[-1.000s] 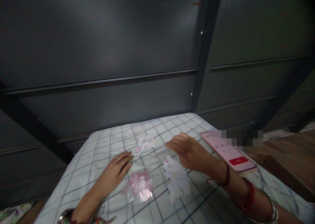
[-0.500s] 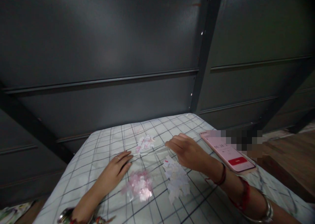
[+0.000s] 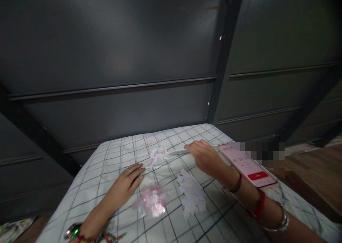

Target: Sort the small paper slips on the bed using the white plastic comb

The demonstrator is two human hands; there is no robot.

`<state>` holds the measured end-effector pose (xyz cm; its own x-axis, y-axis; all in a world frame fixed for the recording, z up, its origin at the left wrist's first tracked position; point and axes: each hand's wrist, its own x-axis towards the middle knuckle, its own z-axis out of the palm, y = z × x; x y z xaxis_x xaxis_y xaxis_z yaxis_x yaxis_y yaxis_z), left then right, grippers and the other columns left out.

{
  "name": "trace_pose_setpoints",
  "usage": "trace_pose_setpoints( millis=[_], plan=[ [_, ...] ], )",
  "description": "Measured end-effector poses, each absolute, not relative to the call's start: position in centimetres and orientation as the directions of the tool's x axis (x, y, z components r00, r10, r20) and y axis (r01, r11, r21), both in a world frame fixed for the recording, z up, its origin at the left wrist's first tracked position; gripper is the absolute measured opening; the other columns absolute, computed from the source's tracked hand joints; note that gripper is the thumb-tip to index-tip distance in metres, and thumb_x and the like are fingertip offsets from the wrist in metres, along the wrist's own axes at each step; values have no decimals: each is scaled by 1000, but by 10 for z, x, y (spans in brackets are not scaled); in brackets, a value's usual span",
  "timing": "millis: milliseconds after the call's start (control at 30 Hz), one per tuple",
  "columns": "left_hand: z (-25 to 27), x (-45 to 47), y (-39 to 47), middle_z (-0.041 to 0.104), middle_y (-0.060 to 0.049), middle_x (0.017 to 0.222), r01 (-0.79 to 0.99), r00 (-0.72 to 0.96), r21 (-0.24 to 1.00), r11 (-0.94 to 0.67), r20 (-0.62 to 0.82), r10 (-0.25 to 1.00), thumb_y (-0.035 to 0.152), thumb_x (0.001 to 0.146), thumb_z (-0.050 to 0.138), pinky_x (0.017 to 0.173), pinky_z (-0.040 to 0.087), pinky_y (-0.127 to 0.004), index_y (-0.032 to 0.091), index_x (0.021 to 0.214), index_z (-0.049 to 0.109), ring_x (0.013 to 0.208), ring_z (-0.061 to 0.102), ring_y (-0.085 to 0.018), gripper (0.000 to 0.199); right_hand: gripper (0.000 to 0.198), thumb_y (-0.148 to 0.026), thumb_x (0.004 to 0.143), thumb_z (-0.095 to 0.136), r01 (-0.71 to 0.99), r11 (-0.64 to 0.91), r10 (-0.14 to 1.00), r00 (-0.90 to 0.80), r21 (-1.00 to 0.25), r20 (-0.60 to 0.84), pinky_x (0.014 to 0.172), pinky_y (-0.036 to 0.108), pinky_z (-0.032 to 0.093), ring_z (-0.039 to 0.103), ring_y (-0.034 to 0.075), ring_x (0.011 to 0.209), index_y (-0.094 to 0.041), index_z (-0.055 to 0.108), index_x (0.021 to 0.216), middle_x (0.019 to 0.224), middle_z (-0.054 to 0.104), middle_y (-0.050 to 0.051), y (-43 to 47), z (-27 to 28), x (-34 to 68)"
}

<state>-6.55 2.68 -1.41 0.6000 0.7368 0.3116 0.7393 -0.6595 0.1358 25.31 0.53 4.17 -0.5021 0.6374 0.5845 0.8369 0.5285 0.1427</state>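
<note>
My left hand [image 3: 127, 180] lies on the checked cloth with its fingers stretched out, open and holding nothing. Beside it is a pile of small pink and clear shiny pieces [image 3: 153, 200]. My right hand [image 3: 205, 157] is closed on a thin white sheet [image 3: 177, 151], seen nearly edge-on and tilted up from the cloth; its material is hard to tell. Just beyond the left fingertips sits a small heap of white and pink paper scraps [image 3: 158, 155]. Nearer to me, below my right hand, a larger heap of white paper scraps [image 3: 191, 195] is spread out.
A phone [image 3: 248, 164] with a running timer and a red button lies at the right edge of the checked cloth [image 3: 128, 218]. Dark metal panels [image 3: 120, 107] rise behind the cloth-covered surface. Wooden floor [image 3: 310, 172] shows at the right.
My right hand has raised the thin white sheet off the cloth, tilting it up. My left hand and the heaps stay in place.
</note>
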Motion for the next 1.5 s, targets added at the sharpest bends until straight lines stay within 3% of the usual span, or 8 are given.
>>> trace_pose_setpoints(
  millis=[833, 1500],
  plan=[
    [-12, -64, 26, 59, -5, 123, 734, 594, 149, -663, 334, 732, 37, 93, 37, 97, 43, -41, 22, 114, 60, 114, 53, -22, 35, 39, 8, 66, 33, 785, 594, 593, -575, 176, 564, 67, 28, 27, 46, 16, 71, -16, 56, 86, 74, 57, 2, 9, 40, 246],
    [-14, -65, 27, 58, -6, 125, 737, 599, 152, -658, 302, 741, 38, 94, 35, 99, 41, -40, 20, 116, 59, 116, 51, -22, 37, 36, 6, 60, 36, 825, 532, 616, -532, 191, 582, 68, 30, 27, 45, 16, 69, -15, 56, 81, 72, 58, 4, 5, 47, 252]
  ],
)
